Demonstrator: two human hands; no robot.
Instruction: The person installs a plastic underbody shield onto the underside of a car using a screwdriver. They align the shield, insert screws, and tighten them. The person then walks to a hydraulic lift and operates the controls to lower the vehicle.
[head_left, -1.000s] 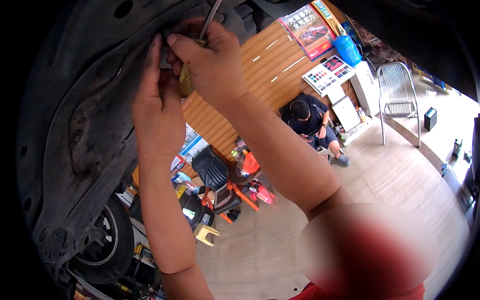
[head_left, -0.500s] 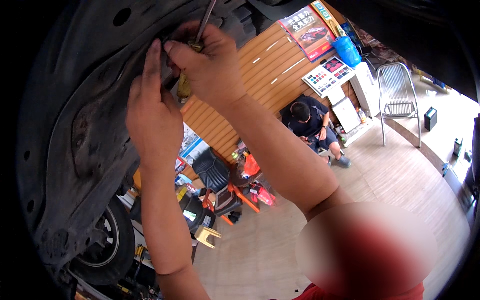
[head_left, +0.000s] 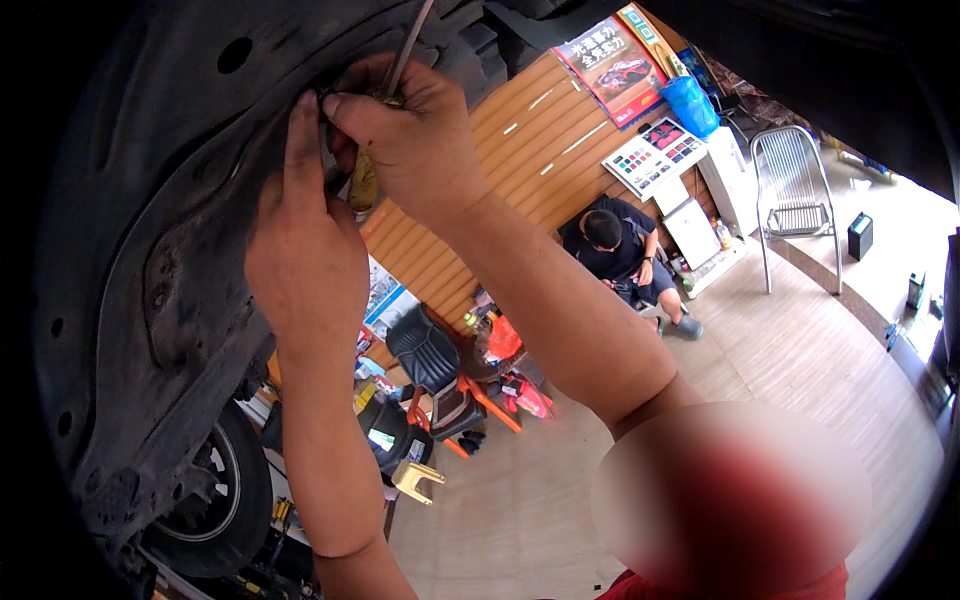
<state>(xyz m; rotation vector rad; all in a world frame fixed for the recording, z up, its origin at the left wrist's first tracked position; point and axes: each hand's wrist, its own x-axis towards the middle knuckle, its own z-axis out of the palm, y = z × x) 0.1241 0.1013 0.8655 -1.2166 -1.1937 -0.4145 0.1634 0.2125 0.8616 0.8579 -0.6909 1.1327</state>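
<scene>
Overhead is the dark underbody panel of a raised car. My right hand is closed round a screwdriver; its yellowish handle sticks out below the fist, and its thin metal shaft rises past the fingers. The right thumb and fingertips meet at the panel's edge, beside my left index finger. My left hand reaches up with its index finger stretched out, the tip against the dark panel edge. Its other fingers look bent and are partly hidden. What lies between the two hands' fingertips is too dark and covered to make out.
A car wheel hangs at lower left. Beyond my arms, a person sits by the wood-slat wall. Also there are a black chair, stacked tires, a small yellow stool and a metal chair.
My left hand has shifted slightly down, its index fingertip a little lower. My right hand keeps its grip on the screwdriver and has barely moved.
</scene>
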